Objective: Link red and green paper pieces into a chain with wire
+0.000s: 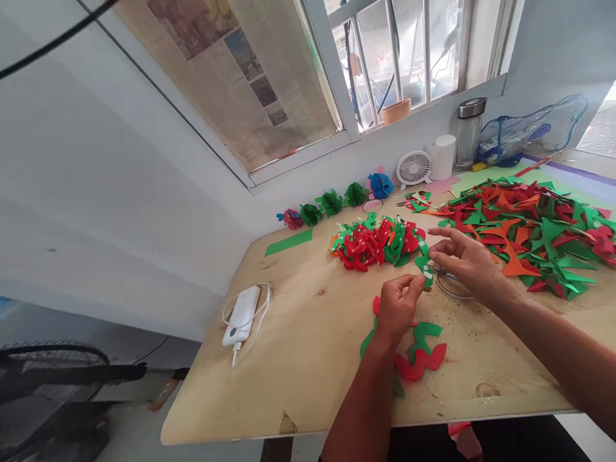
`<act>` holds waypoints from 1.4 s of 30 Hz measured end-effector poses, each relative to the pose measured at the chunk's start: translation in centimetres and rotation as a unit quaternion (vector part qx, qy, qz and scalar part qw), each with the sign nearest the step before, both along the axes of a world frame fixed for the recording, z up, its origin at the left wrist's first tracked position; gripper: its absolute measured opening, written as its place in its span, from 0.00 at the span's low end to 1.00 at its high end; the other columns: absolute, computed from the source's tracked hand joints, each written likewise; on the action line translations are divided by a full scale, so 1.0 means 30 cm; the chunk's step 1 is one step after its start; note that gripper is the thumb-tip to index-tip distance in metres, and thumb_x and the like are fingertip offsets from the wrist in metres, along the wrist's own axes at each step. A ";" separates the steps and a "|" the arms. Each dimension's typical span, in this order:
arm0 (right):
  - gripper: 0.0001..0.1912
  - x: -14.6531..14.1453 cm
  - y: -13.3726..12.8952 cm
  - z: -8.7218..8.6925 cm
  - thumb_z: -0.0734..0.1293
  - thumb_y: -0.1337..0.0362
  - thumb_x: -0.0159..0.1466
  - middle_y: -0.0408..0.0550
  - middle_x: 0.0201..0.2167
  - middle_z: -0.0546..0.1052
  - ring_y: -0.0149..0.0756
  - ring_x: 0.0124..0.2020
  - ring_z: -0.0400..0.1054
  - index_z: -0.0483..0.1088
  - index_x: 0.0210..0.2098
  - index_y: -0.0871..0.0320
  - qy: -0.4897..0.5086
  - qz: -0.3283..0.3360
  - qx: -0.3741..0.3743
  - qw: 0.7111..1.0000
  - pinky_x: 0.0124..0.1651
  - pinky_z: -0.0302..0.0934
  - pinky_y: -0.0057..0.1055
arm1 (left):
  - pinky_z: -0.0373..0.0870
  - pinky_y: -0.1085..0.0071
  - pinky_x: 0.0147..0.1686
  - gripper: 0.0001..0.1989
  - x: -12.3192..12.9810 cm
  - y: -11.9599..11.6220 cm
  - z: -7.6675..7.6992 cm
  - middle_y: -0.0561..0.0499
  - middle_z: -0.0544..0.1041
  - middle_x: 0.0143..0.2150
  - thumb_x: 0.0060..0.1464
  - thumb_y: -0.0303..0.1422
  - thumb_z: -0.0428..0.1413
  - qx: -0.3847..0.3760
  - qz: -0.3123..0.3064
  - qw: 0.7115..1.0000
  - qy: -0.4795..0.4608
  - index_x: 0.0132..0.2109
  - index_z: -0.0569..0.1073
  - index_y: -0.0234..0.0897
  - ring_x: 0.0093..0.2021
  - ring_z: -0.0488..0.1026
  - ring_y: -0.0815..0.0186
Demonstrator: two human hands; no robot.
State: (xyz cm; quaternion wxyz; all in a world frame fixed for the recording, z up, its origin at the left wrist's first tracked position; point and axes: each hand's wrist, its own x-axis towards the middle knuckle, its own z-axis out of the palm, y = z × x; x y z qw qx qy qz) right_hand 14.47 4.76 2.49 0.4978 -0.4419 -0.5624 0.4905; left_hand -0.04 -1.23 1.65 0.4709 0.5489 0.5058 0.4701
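Observation:
A green wavy paper cutout (423, 264) with small white squares on it is held up over the table. My left hand (400, 300) pinches its lower end between thumb and fingers. At its upper part, the thumb and index finger of my right hand (459, 256) close on the paper, while the other fingers stretch out. Below the right hand lies a round ring-like item (455, 295), partly covered. Just behind is a heap of red and green cutouts (370, 242) with white squares. Plain red and green wavy cutouts (421, 359) lie near my left forearm, which hides some.
A large pile of red, green and orange paper scraps (534, 231) covers the right side. Green paper balls (332, 203), a small white fan (414, 168) and a glass bottle (469, 138) line the wall. A white power bank (242, 314) with cable lies left.

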 end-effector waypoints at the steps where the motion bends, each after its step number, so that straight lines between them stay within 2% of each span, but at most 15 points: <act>1: 0.23 0.002 0.001 0.002 0.69 0.59 0.50 0.41 0.24 0.71 0.31 0.24 0.62 0.66 0.46 0.55 0.006 -0.003 -0.003 1.000 0.26 0.56 0.29 | 0.65 0.68 0.42 0.20 -0.001 -0.002 0.003 0.48 0.77 0.29 0.56 0.44 0.50 0.004 -0.006 1.000 0.010 0.29 0.77 0.34 0.37 0.72 0.62; 6: 0.25 0.004 -0.006 0.014 0.69 0.59 0.51 0.40 0.23 0.70 0.29 0.23 0.60 0.65 0.47 0.56 0.008 0.001 -0.010 1.000 0.24 0.53 0.28 | 0.66 0.66 0.43 0.19 -0.001 -0.009 0.009 0.46 0.79 0.34 0.57 0.42 0.49 0.014 -0.031 0.998 0.052 0.32 0.78 0.35 0.39 0.73 0.61; 10: 0.25 0.005 -0.012 0.010 0.68 0.58 0.53 0.41 0.25 0.70 0.31 0.25 0.61 0.64 0.49 0.56 0.002 0.003 0.004 1.000 0.26 0.56 0.29 | 0.66 0.65 0.44 0.20 0.004 -0.011 0.013 0.46 0.79 0.34 0.57 0.42 0.48 0.008 -0.034 0.999 0.027 0.31 0.79 0.35 0.38 0.74 0.60; 14: 0.22 0.010 -0.016 0.004 0.66 0.57 0.56 0.44 0.28 0.73 0.33 0.27 0.64 0.66 0.49 0.55 -0.029 -0.019 0.033 0.999 0.29 0.58 0.30 | 0.65 0.63 0.47 0.21 0.006 -0.004 0.015 0.44 0.80 0.33 0.56 0.43 0.49 -0.007 0.015 0.999 -0.042 0.29 0.78 0.33 0.38 0.75 0.60; 20: 0.18 0.005 -0.040 0.017 0.63 0.57 0.59 0.46 0.30 0.73 0.36 0.32 0.67 0.67 0.48 0.54 -0.114 -0.045 0.110 0.986 0.33 0.60 0.33 | 0.66 0.60 0.47 0.19 0.004 0.014 0.006 0.44 0.79 0.29 0.55 0.43 0.51 -0.024 0.092 0.986 -0.136 0.32 0.78 0.32 0.35 0.75 0.61; 24: 0.14 -0.010 -0.061 0.021 0.62 0.58 0.60 0.46 0.30 0.75 0.38 0.34 0.68 0.70 0.44 0.52 -0.184 -0.030 0.172 0.967 0.39 0.61 0.36 | 0.66 0.62 0.45 0.19 0.004 0.019 0.005 0.44 0.79 0.29 0.54 0.43 0.52 -0.033 0.121 0.978 -0.167 0.31 0.78 0.32 0.33 0.76 0.62; 26: 0.14 -0.017 -0.069 0.016 0.62 0.59 0.60 0.46 0.31 0.75 0.39 0.35 0.69 0.71 0.44 0.52 -0.201 -0.012 0.186 0.962 0.39 0.62 0.35 | 0.66 0.63 0.44 0.18 0.002 0.020 0.005 0.44 0.79 0.29 0.53 0.43 0.52 -0.035 0.122 0.972 -0.195 0.32 0.78 0.32 0.33 0.76 0.62; 30: 0.14 -0.025 -0.077 0.005 0.61 0.59 0.61 0.46 0.31 0.75 0.39 0.34 0.69 0.70 0.45 0.51 -0.211 0.006 0.174 0.962 0.34 0.62 0.33 | 0.66 0.65 0.42 0.18 -0.002 0.022 -0.003 0.44 0.79 0.30 0.52 0.44 0.54 -0.031 0.122 0.966 -0.225 0.34 0.78 0.32 0.33 0.76 0.63; 36: 0.11 -0.031 -0.079 -0.001 0.62 0.58 0.61 0.47 0.33 0.76 0.38 0.36 0.69 0.70 0.41 0.53 -0.200 -0.001 0.156 0.967 0.39 0.63 0.35 | 0.65 0.66 0.42 0.17 -0.004 0.025 -0.010 0.45 0.79 0.29 0.52 0.43 0.54 -0.040 0.144 0.961 -0.232 0.34 0.77 0.32 0.33 0.76 0.64; 42: 0.13 -0.029 -0.069 -0.014 0.62 0.54 0.61 0.48 0.34 0.77 0.40 0.37 0.70 0.70 0.40 0.54 -0.146 0.061 0.114 0.981 0.40 0.63 0.35 | 0.65 0.67 0.41 0.17 -0.004 0.028 -0.015 0.47 0.78 0.27 0.50 0.44 0.56 -0.039 0.170 0.957 -0.233 0.32 0.76 0.32 0.33 0.76 0.64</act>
